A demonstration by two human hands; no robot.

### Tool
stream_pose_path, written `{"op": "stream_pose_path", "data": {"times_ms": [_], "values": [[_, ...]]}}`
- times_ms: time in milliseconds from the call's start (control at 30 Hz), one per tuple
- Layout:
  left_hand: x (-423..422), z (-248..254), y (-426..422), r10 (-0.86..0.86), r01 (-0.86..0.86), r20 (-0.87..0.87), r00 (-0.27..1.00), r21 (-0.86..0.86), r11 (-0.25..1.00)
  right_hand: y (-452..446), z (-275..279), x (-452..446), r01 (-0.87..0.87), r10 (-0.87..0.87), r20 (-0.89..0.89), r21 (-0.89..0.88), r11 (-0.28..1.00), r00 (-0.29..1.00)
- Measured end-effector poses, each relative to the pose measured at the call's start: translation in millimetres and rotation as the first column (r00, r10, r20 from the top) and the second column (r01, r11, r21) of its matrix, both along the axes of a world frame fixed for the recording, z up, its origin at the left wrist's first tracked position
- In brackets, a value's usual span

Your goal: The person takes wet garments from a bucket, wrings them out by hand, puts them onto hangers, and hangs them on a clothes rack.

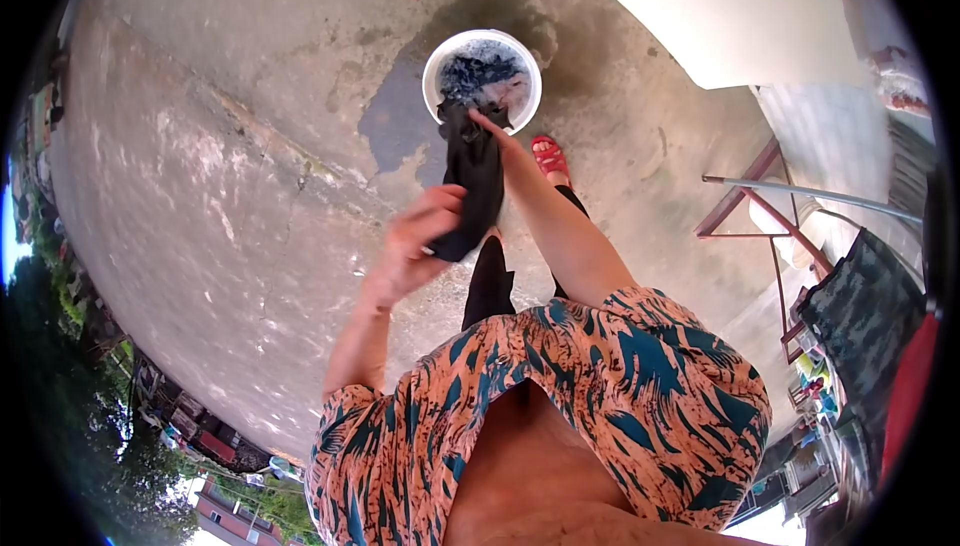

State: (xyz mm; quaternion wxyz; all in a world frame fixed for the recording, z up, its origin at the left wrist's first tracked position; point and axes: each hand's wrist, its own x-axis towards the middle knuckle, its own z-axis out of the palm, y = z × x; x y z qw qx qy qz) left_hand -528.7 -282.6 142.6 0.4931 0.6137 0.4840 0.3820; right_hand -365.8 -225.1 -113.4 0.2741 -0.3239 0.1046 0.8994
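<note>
A length of black cloth (474, 181) stretches between my two hands, its far end hanging at the near rim of a white bucket (536, 86). My left hand (412, 241), slightly blurred, is closed around the lower end of the cloth. Up by the bucket, my right hand (487, 126) grips the upper part, with some fingers hidden behind the fabric. Inside the bucket, dark blue fabric (480, 71) lies in cloudy, foamy water, with a pinkish patch beside it.
Wet concrete floor (390, 121) surrounds the bucket. My foot in a red sandal (548, 158) is right of it. A red metal frame (770, 236) with a pole (815, 194) and a hanging camouflage cloth (865, 291) stands at the right. A white panel (740, 6) is at the upper right.
</note>
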Motion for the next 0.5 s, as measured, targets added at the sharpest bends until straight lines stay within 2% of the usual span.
{"op": "stream_pose_path", "data": {"times_ms": [33,67,100,133,167,233,267,333,367,400,433,500], "values": [[-17,2,2,0.058,-0.055,0.041,0.998,-0.073,0.996,-6,-20,3,0.013,-0.015,0.055,0.035,0.999,0.998],[-28,-2,4,0.28,-0.26,0.127,0.951,-0.154,0.953,-3,-11,7,-0.023,0.023,-0.025,-0.013,1.0,0.999],[-39,-7,6,0.495,-0.449,0.212,0.842,-0.23,0.863,-1,-4,13,-0.065,0.058,-0.105,-0.062,0.996,0.993],[-64,-37,12,0.542,-0.498,0.286,0.79,-0.217,0.84,2,9,16,-0.111,0.09,-0.188,-0.105,0.988,0.978],[-68,-35,30,0.667,-0.508,0.441,0.601,-0.434,0.744,4,34,16,-0.139,0.142,-0.099,0.032,0.99,0.985],[-97,-78,47,0.744,-0.527,0.44,0.503,-0.526,0.667,13,69,12,-0.155,0.136,-0.16,-0.111,0.982,0.978],[-111,-120,52,0.767,-0.523,0.438,0.469,-0.562,0.641,18,85,8,-0.164,0.129,-0.189,-0.183,0.969,0.974],[-112,-198,47,0.737,-0.388,0.518,0.435,-0.63,0.672,24,113,-3,-0.209,0.172,-0.224,-0.155,0.965,0.959],[-89,-202,46,0.811,-0.262,0.52,0.269,-0.77,0.581,24,122,-7,-0.212,0.168,-0.266,-0.148,0.966,0.949],[-73,-234,34,0.815,-0.209,0.536,0.219,-0.791,0.576,24,126,-11,-0.215,0.164,-0.308,-0.139,0.967,0.937],[-47,-244,24,0.817,-0.15,0.564,0.121,-0.803,0.577,20,129,-15,-0.198,0.157,-0.327,-0.095,0.975,0.932],[15,-222,18,0.723,-0.076,0.679,-0.125,-0.734,0.675,10,153,-15,-0.151,0.089,-0.394,-0.129,0.98,0.915]]}}
